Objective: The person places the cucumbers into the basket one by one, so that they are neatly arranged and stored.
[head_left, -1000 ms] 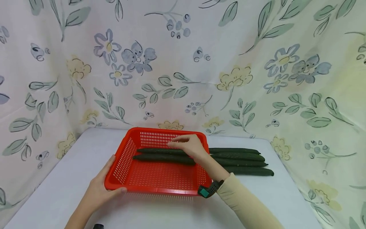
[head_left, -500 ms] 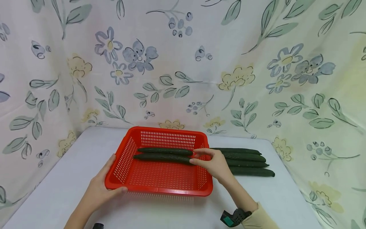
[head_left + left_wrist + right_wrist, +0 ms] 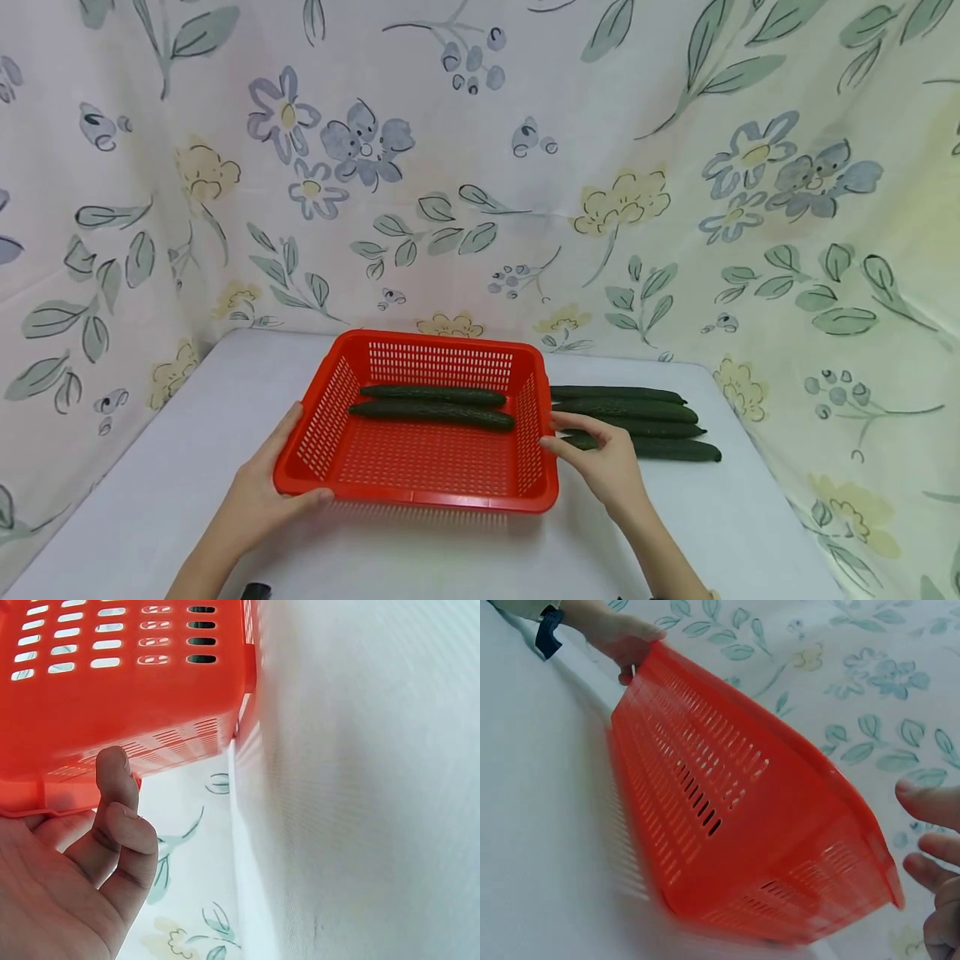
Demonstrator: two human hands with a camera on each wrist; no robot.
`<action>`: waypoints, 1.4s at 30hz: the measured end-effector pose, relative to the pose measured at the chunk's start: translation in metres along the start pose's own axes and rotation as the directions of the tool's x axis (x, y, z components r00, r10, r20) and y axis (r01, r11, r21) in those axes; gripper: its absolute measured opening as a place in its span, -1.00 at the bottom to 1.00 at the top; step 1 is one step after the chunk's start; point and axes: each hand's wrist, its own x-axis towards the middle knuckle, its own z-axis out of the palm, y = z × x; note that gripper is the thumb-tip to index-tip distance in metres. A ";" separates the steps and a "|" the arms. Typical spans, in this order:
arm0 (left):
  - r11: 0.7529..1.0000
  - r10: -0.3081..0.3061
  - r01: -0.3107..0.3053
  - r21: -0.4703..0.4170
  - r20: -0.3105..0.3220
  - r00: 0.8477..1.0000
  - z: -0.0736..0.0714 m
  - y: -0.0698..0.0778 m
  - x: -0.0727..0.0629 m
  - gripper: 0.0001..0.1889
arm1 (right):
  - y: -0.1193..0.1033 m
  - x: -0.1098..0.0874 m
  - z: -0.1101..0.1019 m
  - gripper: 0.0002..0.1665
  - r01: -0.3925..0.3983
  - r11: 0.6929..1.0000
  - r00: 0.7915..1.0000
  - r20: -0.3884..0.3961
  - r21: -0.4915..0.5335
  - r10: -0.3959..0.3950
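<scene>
A red plastic basket (image 3: 416,498) with slotted walls stands in the middle of the white table. Inside it, along the back, lie two long dark green cucumbers, the rear one (image 3: 432,395) and the front one (image 3: 431,414). My left hand (image 3: 258,500) grips the basket's front left corner, thumb along the front rim. In the left wrist view, bent fingers (image 3: 139,832) show below the rim. Beside the right rim is my right hand (image 3: 611,467), holding nothing, fingers loosely bent; the right wrist view shows those fingers (image 3: 930,806) apart from the rim.
Several more cucumbers (image 3: 626,408) lie side by side on the table (image 3: 165,467), right of the basket; the right hand partly covers the nearest ones. A floral curtain (image 3: 480,167) hangs behind the table. A small black object (image 3: 257,591) shows at the bottom edge.
My right hand has drawn back from above the cucumbers in the basket, passing over the right rim to just outside it. Both cucumbers stay inside. The left hand keeps its place.
</scene>
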 end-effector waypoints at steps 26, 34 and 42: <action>0.999 -0.024 0.024 -0.041 0.012 1.000 0.000 0.003 0.002 0.36 | 0.129 0.018 -0.106 -0.40 -0.076 0.967 0.914 -0.404 -0.243 -0.030; 0.999 -0.016 0.016 -0.028 0.004 1.000 0.000 0.000 0.000 0.37 | 0.136 0.018 -0.105 -0.44 -0.044 0.947 0.918 -0.386 -0.318 -0.087; 0.999 -0.020 0.020 -0.035 0.006 1.000 0.001 0.000 0.001 0.37 | 0.135 0.018 -0.110 -0.38 0.054 0.893 0.947 -0.260 -0.446 -0.187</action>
